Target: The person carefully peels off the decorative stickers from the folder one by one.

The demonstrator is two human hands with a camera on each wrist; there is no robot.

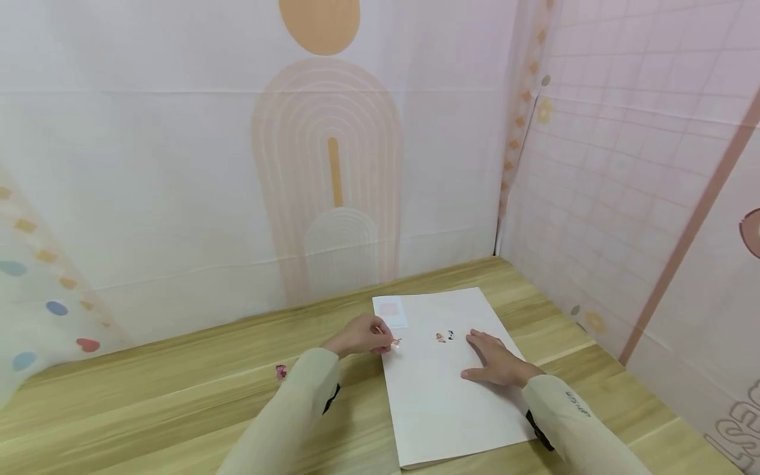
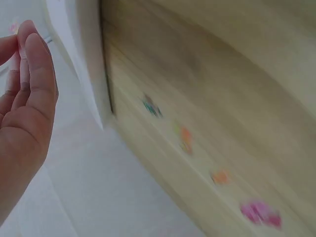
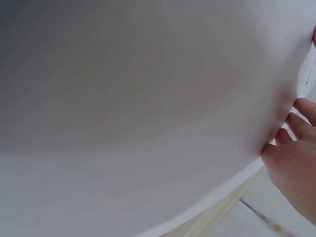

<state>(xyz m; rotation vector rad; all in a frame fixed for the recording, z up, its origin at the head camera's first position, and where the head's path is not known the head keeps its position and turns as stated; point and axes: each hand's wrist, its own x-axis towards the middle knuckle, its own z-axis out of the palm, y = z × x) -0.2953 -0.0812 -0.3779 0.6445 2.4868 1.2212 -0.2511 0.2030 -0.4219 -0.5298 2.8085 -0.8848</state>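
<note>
My left hand [image 1: 363,334] pinches a small clear sticker [image 1: 396,343] with pink print between thumb and fingertips, over the left edge of a large white sheet [image 1: 439,409]. In the left wrist view, the thumb and fingers of this hand [image 2: 32,101] meet at their tips. My right hand [image 1: 497,361] rests on the sheet's right side with its fingers spread. Its fingertips touch the white surface in the right wrist view. Between the hands, a pinkish sticker [image 1: 440,338] and a black-and-white one [image 1: 450,335] lie on the sheet.
A small card [image 1: 390,312] with a pink square lies at the sheet's upper left corner. On the wooden table [image 1: 178,409], left of the sheet, is a magenta sticker [image 1: 281,371]; orange [image 2: 220,177] and green [image 2: 152,106] pieces line up near it. Printed curtains [image 1: 178,165] border the table.
</note>
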